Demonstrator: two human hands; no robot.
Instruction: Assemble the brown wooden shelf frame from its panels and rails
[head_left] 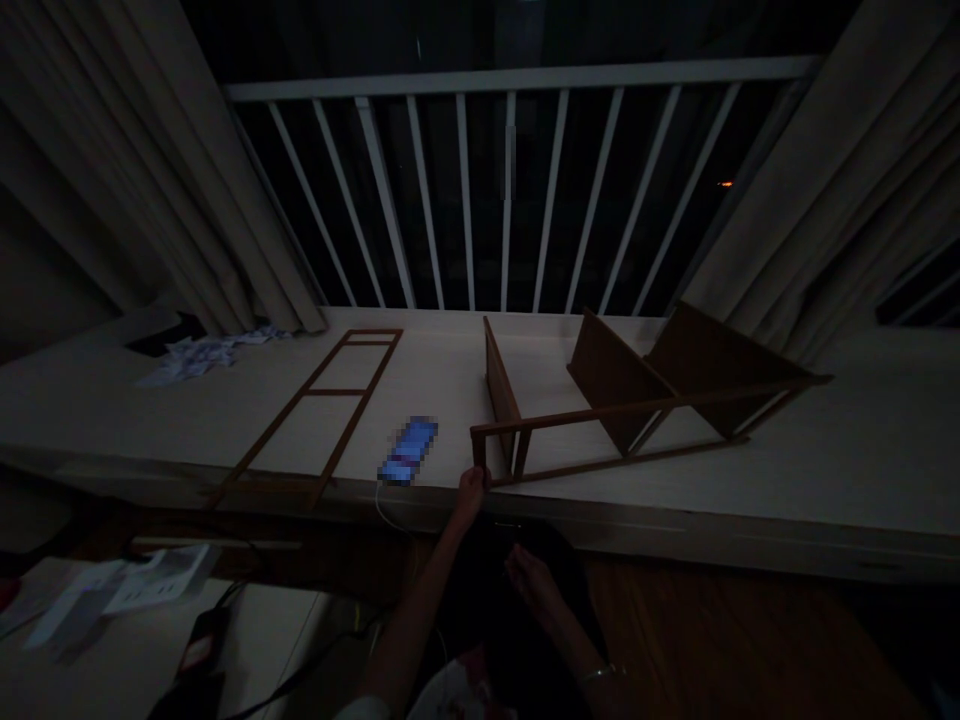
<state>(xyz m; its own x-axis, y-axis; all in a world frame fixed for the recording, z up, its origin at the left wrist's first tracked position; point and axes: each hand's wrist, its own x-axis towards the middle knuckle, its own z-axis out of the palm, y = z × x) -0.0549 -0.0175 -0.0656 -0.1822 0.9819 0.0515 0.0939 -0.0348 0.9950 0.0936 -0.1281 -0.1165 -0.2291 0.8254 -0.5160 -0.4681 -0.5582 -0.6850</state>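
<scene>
The scene is dim. A brown wooden shelf frame (637, 405) with three slanted boards lies on its side on a pale window ledge (825, 470). My left hand (471, 492) reaches up to the frame's near left corner, with its fingers closed around the end post. My right hand (529, 580) hovers lower, over a dark area near my lap, with its fingers loosely curled and nothing visible in it. A bracelet sits on that wrist.
A second ladder-like wooden frame (315, 410) lies flat on the ledge at left. A lit phone (409, 450) with a cable lies between the frames. Crumpled paper (202, 355) sits far left. White railing bars (465, 200) and curtains stand behind. Papers (142, 585) lie lower left.
</scene>
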